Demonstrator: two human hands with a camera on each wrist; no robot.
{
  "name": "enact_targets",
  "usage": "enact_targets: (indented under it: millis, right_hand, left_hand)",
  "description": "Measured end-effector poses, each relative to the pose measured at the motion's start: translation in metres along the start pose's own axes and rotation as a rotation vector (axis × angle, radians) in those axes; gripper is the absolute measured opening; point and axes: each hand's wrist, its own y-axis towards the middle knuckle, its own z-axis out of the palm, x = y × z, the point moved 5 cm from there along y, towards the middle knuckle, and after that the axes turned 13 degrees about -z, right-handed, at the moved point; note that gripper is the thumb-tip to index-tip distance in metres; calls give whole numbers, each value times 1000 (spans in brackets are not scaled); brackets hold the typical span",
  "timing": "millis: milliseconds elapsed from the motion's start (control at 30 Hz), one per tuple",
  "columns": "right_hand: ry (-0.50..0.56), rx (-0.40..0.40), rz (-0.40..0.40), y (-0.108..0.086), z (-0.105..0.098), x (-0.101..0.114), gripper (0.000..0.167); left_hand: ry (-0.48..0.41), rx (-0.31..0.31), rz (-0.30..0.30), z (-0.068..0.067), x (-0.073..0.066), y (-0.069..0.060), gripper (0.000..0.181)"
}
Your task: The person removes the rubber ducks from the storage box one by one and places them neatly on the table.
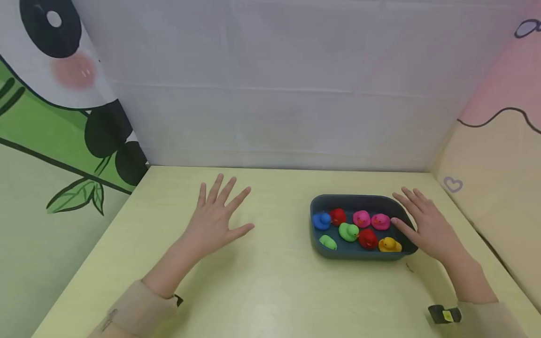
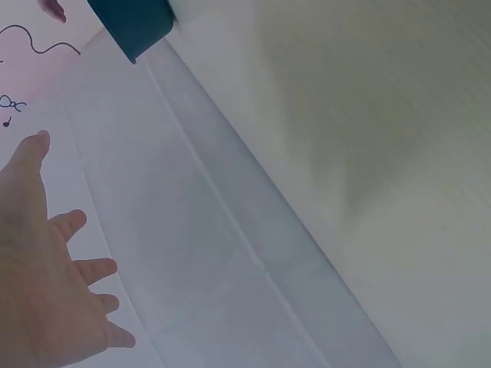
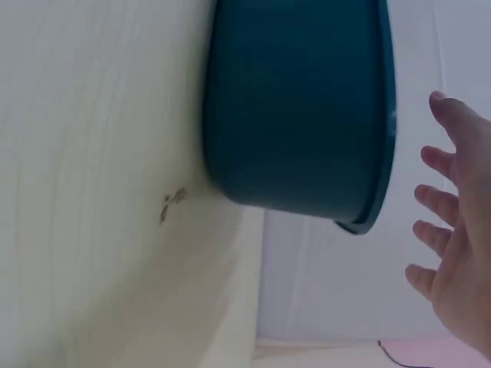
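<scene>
A dark blue-green tub (image 1: 357, 255) stands on the right half of the table with several small rubber ducks inside. Among them are a blue duck (image 1: 322, 221), a pink duck (image 1: 381, 221), a yellow duck (image 1: 390, 244), a red duck (image 1: 368, 239) and a green duck (image 1: 348, 232). My right hand (image 1: 431, 230) hovers by the tub's right end, fingers extended; the right wrist view shows it apart from the tub wall (image 3: 299, 107). Left of the tub, my left hand (image 1: 213, 223) is held above the table, fingers spread and holding nothing.
The pale wooden table (image 1: 270, 291) meets a white cloth backdrop (image 1: 270, 126) at its far edge. Printed cloth walls (image 1: 498, 188) border both sides. A small brown mark (image 1: 409, 267) shows on the table just in front of the tub.
</scene>
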Motion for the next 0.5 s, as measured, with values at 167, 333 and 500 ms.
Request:
enact_targets:
  millis: [167, 333, 500]
  right_hand:
    - [69, 12, 11, 0, 6, -10, 61]
    - [166, 32, 16, -1, 14, -19, 61]
    - [247, 48, 27, -1, 22, -27, 62]
  left_hand:
    - [-18, -30, 36, 0, -10, 10, 78]
    - [-44, -53, 76, 4, -20, 21, 79]
    - [-98, -57, 116, 10, -34, 29, 79]
